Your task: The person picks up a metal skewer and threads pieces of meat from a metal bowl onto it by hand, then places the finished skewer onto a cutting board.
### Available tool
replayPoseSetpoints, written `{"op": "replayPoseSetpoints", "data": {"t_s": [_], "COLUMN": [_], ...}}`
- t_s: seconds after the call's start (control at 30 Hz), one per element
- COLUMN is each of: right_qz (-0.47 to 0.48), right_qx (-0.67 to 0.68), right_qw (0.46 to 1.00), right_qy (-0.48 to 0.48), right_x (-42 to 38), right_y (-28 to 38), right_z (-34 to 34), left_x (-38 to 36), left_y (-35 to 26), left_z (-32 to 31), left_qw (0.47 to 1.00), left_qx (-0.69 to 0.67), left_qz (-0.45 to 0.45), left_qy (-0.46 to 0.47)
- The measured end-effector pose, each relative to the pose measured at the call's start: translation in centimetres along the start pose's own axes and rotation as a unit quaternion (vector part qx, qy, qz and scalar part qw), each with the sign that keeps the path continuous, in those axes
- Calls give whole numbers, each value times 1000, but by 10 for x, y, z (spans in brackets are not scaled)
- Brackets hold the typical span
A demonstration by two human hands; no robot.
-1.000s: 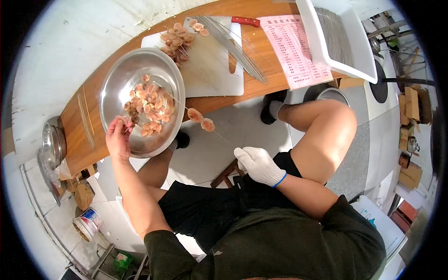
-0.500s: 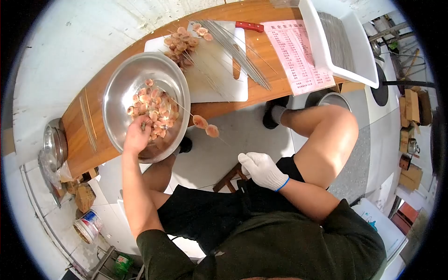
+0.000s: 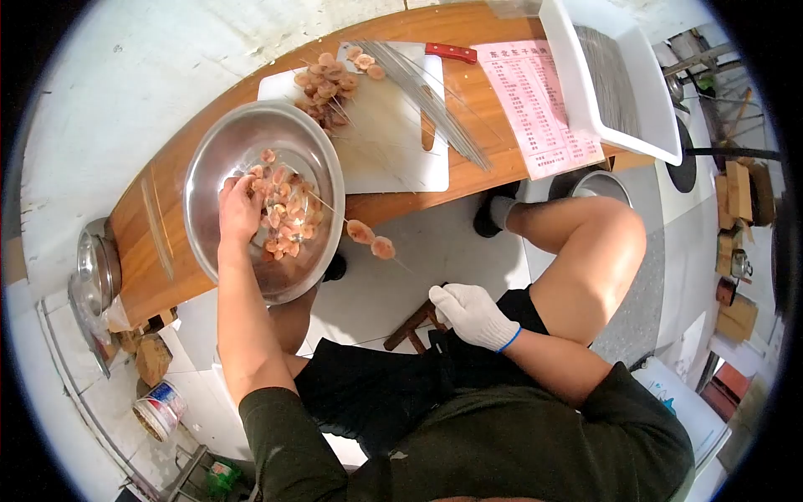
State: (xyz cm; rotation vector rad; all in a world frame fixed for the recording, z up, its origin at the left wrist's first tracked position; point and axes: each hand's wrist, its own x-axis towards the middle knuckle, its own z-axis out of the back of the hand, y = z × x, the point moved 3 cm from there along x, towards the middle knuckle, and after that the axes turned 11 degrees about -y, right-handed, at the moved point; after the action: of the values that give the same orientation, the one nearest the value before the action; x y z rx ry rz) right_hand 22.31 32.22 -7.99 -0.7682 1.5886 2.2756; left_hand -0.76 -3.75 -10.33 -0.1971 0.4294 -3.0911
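Note:
My bare left hand (image 3: 238,213) reaches into a large steel bowl (image 3: 201,176), its fingers curled at the left edge of a heap of small pinkish-brown meat pieces (image 3: 288,217). Whatever lies between those fingertips is hidden. In a white knit glove, my right hand (image 3: 473,314) is closed in front of my lap. A thin metal skewer (image 3: 403,264) runs from the glove towards the bowl, with two round meat pieces (image 3: 370,238) threaded on it. Its far tip (image 3: 316,197) points over the bowl's right side.
Behind the bowl, a white cutting board (image 3: 385,167) carries loaded skewers (image 3: 326,88) and a bundle of bare skewers (image 3: 435,109). A red-handled knife (image 3: 452,53) and a pink printed sheet (image 3: 535,109) lie on the wooden table (image 3: 146,243). A white bin (image 3: 661,138) holds more skewers.
My left hand has shifted up and left inside the bowl, from the heap's lower part to its upper left edge. My gloved right hand and the skewer are nearly where they were.

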Motion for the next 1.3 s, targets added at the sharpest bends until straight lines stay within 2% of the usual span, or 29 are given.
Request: {"op": "replayPoseSetpoints", "data": {"t_s": [0.07, 0.17, 0.27, 0.3, 0.37, 0.4, 0.5, 0.53, 0.77, 1.0, 1.2, 1.3], "right_qz": [-4, 10, 20, 22, 30, 35, 60, 64, 112, 154, 193, 198], "right_qx": [3, -4, -5, -3, -7, -9, -9, -11, -62, -85, -80, -84], "right_qw": [1000, 1000, 1000, 1000, 1000, 999, 998, 998, 992, 983, 976, 975], "right_qy": [2, 7, 6, 2, -1, -1, -12, -9, -8, -42, -60, -63], "right_x": [0, 2, 2, 2, 1, 1, -2, -4, -14, -28, -32, -36], "right_y": [-1, 0, -1, -1, 1, 2, 8, 9, 8, 1, -2, 1], "right_z": [-1, -2, -2, -1, 2, 2, 1, 0, -1, -5, -5, -2], "left_x": [3, 3, -5, -8, -20, -29, -54, -63, -111, -132, -143, -145], "left_y": [-5, 4, 14, 9, -5, -5, -13, -20, -49, -64, -63, -65], "left_z": [-1, -8, -12, -7, 11, 9, 15, 21, 38, 44, 39, 37], "left_qw": [999, 996, 991, 975, 922, 836, 692, 652, 568, 535, 471, 356], "left_qx": [-1, 84, -87, -145, -256, -423, -639, -668, -758, -783, -821, -896], "left_qz": [22, -16, 99, 165, 291, 350, 333, 358, 318, 312, 316, 265], "left_qy": [25, 10, 33, 18, -13, -8, -35, -33, -31, -64, -71, -6]}}
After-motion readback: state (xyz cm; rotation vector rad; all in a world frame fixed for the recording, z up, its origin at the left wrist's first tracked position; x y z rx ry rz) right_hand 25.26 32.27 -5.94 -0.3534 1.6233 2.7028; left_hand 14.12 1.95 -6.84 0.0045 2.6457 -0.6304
